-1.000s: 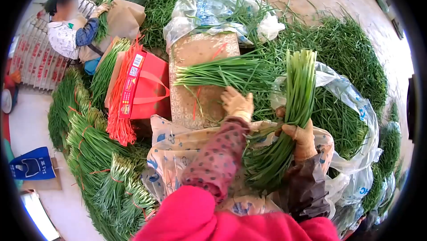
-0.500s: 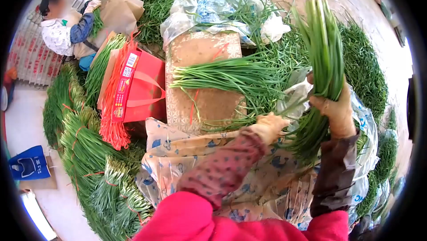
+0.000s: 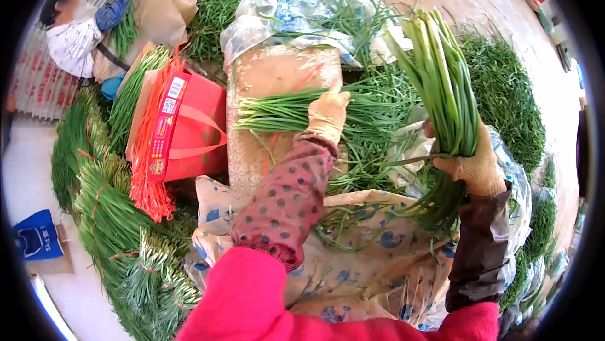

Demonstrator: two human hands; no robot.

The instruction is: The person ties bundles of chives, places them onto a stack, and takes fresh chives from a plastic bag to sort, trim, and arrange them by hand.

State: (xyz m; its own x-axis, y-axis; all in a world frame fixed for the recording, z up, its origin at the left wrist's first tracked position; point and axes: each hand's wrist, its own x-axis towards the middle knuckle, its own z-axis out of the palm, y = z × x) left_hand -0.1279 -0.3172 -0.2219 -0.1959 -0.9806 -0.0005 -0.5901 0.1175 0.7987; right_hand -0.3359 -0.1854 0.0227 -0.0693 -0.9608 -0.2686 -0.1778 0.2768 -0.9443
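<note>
A bunch of garlic chives (image 3: 271, 111) lies crosswise on a worn board (image 3: 252, 164), pale stem ends to the left and leaves trailing right. My left hand (image 3: 326, 117), in a tan glove, is on top of this bunch with its fingers curled over the far side; the fingertips are partly hidden. At the right, my right hand (image 3: 476, 168), also gloved, grips a second bunch of garlic chives (image 3: 444, 89) upright. Its thick stems point up, and its leaves hang below the fist. An orange-red tie strip lies under the bunch on the board.
Left of the board stands a red bag (image 3: 198, 120) with red tie strips (image 3: 151, 177) hanging over it. Tied chive bundles (image 3: 113, 215) are stacked at the left. Loose chives (image 3: 504, 83) pile up right and behind. Patterned plastic sheeting (image 3: 365, 272) covers my lap. Another person (image 3: 75, 39) sits far left.
My left hand has moved left and away from me, from the loose leaves onto the bunch on the board. The upright bunch in my right hand has tilted slightly left.
</note>
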